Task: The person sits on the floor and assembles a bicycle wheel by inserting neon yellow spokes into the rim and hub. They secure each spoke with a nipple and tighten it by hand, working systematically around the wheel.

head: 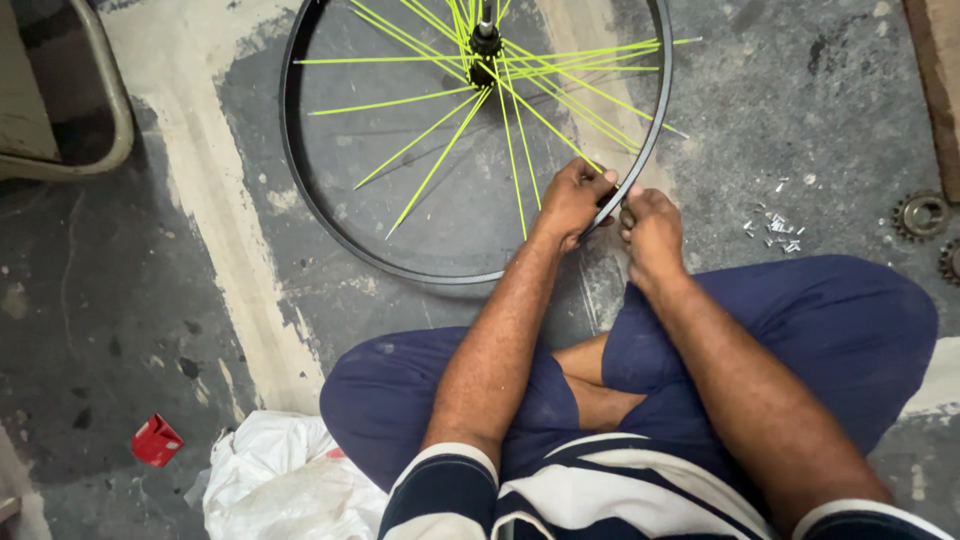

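A black bicycle wheel rim (300,190) lies flat on the concrete floor in front of my crossed legs. Bright yellow-green spokes (440,150) fan out from its black hub (486,42); several hang loose, short of the rim. My left hand (572,197) grips the near right part of the rim, where a spoke end meets it. Just outside the rim, my right hand (650,225) is closed around something small pressed against the rim's outer side; what it is cannot be made out.
A scatter of small silver nipples (775,230) lies on the floor right of my hands. Two toothed sprockets (921,214) sit at the right edge. A white plastic bag (280,475) and a small red box (155,440) lie at lower left. A curved metal frame (110,100) stands upper left.
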